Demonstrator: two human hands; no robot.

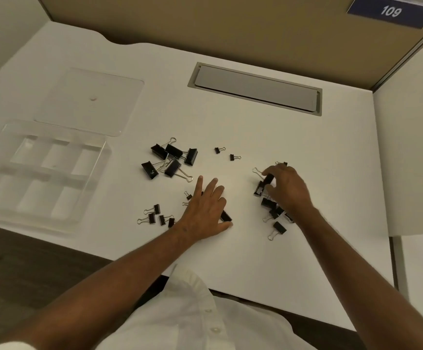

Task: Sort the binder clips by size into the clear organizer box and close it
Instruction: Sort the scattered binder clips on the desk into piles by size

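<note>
Head view, steeply down, desk (pixel 255 137) near

You can read one marking only: the white number "109" on a dark blue plate (pixel 392 11) fixed to the tan partition panel (pixel 230 24), top right of your view.

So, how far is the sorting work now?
Done: the clear lid is off; the clear plastic organizer box stands open, compartments empty. In hand: right hand pinches a black binder clip; left hand rests flat on the white desk. Left: all sorting, closing.
</note>
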